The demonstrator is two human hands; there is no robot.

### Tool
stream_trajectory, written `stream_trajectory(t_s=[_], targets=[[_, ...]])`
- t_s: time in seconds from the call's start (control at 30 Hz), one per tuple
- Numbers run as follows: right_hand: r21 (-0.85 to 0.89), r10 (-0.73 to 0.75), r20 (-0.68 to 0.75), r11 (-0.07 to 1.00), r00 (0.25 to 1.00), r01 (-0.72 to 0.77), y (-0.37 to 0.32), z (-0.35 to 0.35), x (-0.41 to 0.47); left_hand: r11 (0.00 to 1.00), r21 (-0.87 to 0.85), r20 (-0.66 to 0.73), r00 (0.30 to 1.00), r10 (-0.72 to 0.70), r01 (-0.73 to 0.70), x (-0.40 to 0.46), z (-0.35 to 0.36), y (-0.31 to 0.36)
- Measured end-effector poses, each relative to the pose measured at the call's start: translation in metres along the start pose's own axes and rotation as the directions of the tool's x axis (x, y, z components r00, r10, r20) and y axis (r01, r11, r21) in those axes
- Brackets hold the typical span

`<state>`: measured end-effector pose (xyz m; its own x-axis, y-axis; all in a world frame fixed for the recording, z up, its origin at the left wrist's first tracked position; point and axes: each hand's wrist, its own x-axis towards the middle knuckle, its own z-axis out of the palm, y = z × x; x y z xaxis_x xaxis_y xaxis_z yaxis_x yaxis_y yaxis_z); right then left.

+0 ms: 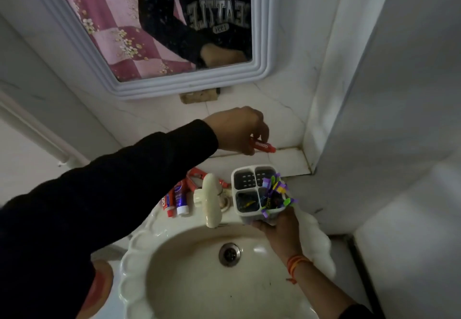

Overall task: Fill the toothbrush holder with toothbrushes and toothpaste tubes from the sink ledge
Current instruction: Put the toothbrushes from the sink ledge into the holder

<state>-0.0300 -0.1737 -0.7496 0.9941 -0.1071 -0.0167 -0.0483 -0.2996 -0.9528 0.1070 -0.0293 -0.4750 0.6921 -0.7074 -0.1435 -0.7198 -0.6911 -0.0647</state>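
My right hand (277, 229) grips the white four-compartment toothbrush holder (249, 189) from below, above the sink's right rim. Several purple and green toothbrushes (274, 191) stick out of its front right compartment; the front left one holds something dark, and the two back compartments look empty. My left hand (237, 129) is raised above and behind the holder, fingers closed on a red toothpaste tube (264, 147). More tubes lie on the ledge left of the tap: a red one (169, 201), a blue-and-white one (180, 197), and red ones (197, 175) behind.
A cream tap (210, 201) stands at the back of the cream basin (174, 263), with the drain (229, 254) in the middle. A white-framed mirror (174, 86) hangs above. A tiled wall corner (324, 119) rises close on the right.
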Motion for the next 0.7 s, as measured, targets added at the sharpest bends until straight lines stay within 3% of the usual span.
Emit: stream_trajectory(t_s=[0.13, 0.33, 0.43, 0.6, 0.7], targets=[[-0.011, -0.009, 0.000, 1.000, 1.000, 0.009, -0.002, 0.000, 0.000, 0.998, 0.030, 0.073, 0.996, -0.056, 0.054, 0.006, 0.004, 0.032], [-0.006, -0.002, -0.007, 1.000, 1.000, 0.002, -0.002, -0.001, 0.000, 0.985, -0.097, 0.196, 0.973, -0.124, 0.145, 0.019, 0.045, 0.046], [0.007, 0.012, -0.005, 1.000, 1.000, -0.012, 0.000, -0.001, 0.001, 0.962, -0.185, 0.176, 0.970, -0.167, 0.199, 0.023, 0.059, 0.046], [-0.005, 0.002, -0.004, 1.000, 1.000, -0.002, -0.001, -0.001, 0.001, 0.857, -0.443, 0.214, 0.959, -0.185, 0.264, 0.011, 0.061, 0.028], [-0.016, -0.017, -0.011, 1.000, 1.000, 0.017, -0.002, 0.000, 0.000, 0.727, -0.589, 0.218, 0.935, -0.279, 0.354, -0.008, 0.044, 0.004]])
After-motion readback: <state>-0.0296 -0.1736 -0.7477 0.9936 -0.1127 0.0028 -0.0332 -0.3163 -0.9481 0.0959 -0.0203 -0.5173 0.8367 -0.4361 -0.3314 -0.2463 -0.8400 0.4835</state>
